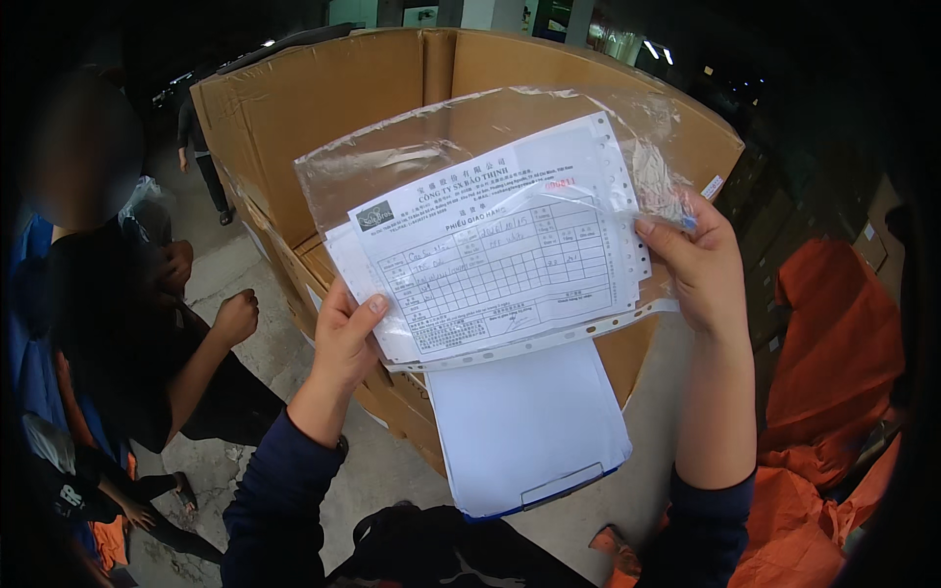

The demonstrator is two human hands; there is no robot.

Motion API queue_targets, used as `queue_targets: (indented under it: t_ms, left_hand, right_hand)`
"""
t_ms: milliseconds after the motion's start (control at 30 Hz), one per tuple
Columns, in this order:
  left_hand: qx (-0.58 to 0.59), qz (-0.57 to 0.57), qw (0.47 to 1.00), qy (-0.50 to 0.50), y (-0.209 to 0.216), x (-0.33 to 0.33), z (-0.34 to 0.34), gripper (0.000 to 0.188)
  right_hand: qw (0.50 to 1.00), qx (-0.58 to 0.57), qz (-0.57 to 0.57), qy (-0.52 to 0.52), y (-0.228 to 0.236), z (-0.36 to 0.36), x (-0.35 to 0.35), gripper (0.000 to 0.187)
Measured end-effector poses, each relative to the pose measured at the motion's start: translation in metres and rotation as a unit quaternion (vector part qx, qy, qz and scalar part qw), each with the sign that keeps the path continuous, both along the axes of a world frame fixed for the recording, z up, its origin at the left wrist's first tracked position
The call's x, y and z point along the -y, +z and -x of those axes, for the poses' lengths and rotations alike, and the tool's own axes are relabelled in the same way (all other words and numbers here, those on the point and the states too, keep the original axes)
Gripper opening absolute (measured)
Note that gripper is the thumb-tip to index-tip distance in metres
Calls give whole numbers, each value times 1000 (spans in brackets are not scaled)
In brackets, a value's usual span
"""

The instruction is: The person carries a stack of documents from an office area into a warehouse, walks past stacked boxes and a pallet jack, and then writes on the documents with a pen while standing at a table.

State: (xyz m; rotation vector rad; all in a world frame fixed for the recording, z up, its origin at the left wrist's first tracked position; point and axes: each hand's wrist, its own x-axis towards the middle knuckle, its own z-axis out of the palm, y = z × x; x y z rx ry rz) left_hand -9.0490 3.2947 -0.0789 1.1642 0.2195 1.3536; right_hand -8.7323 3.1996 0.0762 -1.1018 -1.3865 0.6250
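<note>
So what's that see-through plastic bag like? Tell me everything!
The clear plastic bag is thin, shiny and crinkled, held up in front of a big cardboard box. White printed forms with a table of lines sit partly inside it. The left hand pinches its lower left corner; the right hand grips its right edge.

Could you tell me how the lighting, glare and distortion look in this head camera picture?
Head view: the printed form is brightly lit and sharp; the clear plastic sleeve around it shows pale glare on its creases; the big cardboard box has edges that bow toward the rim; the corners fall into dark vignette; a person's face at left is blurred.
</note>
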Motion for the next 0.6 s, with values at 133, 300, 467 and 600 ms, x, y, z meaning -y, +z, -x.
queue_targets:
  t_ms: [133,300,467,600]
  left_hand:
    - [94,102,976,-170,-17,7,-12,59]
    - [-33,102,994,-9,-18,12,-15,48]
    - [76,104,978,164,-3,-6,29,36]
    - [0,157,949,272,-14,-8,71,38]
  right_hand:
    - [996,36,-78,-16,11,21,-4,13]
    - [995,-50,-89,-8,1,22,-11,10]
    - [986,46,-86,-136,-22,-2,7,18]
    - [947,219,28,-233,-73,-23,45,29]
